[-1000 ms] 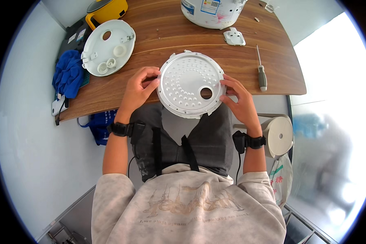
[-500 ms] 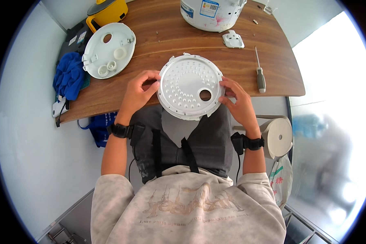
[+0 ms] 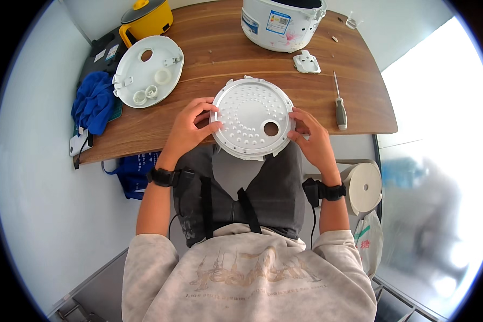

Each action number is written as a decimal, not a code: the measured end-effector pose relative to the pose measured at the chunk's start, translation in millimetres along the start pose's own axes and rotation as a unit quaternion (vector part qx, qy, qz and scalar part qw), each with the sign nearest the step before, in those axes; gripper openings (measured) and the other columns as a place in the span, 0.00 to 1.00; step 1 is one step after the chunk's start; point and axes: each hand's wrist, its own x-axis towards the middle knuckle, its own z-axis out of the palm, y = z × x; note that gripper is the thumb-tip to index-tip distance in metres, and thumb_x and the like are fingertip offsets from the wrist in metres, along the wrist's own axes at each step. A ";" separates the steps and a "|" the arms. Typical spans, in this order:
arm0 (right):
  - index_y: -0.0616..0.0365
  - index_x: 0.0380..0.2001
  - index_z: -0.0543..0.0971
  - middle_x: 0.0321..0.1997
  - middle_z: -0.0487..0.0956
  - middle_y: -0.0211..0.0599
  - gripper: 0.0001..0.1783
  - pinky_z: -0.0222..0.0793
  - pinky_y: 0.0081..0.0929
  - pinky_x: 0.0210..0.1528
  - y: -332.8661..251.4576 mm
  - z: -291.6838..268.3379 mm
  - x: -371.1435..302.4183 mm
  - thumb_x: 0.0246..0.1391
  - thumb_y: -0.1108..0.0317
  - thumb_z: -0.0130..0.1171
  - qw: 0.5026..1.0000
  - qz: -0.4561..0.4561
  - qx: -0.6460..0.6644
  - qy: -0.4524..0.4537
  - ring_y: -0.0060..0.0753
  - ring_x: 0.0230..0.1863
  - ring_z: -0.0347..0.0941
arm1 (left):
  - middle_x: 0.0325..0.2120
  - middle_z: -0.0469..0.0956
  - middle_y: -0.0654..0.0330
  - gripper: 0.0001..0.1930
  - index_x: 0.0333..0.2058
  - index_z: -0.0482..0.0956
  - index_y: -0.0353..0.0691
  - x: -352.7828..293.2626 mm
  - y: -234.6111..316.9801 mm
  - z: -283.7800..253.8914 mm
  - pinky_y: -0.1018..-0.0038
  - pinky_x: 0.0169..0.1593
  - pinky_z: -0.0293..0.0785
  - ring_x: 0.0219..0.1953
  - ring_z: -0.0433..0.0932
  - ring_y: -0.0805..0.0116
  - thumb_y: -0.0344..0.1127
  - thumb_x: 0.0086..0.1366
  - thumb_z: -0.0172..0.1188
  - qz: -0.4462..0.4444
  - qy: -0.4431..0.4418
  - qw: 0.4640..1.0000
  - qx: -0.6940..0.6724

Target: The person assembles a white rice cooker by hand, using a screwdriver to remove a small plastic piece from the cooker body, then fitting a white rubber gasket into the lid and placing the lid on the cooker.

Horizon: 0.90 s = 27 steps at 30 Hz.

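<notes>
A round white rice cooker lid plate [image 3: 245, 111], dotted with raised bumps and pierced by one round hole, is tilted at the table's near edge, partly over my lap. My left hand [image 3: 190, 129] grips its left rim, with the thumb lying over the plate's face. On the opposite rim, my right hand [image 3: 313, 137] pinches the edge between thumb and fingers. The underside of the plate and some fingertips are hidden. Off to the left lies a white lid shell [image 3: 139, 67] with small round cups [image 3: 151, 91] in it.
At the far side stands a white rice cooker body [image 3: 276, 32]. A screwdriver [image 3: 341, 112] and a small white plastic part [image 3: 306, 63] lie to the right. Farther left are a yellow pot [image 3: 150, 24] and blue cloth [image 3: 95, 102]. A beige stool [image 3: 364, 188] stands below right.
My left thumb has moved from the rim further onto the plate's face. The view has shifted slightly, so the table things appear lower. Both hands still hold the plate.
</notes>
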 end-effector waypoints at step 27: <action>0.58 0.54 0.78 0.63 0.77 0.41 0.23 0.79 0.32 0.51 9.4 2.8 1.2 0.53 0.75 0.68 1.000 -0.009 0.006 0.002 0.38 0.50 0.81 | 0.55 0.75 0.56 0.07 0.43 0.81 0.34 -1.6 -7.8 0.3 0.72 0.53 0.79 0.48 0.80 0.65 0.26 0.67 0.61 0.022 0.026 0.999 0.006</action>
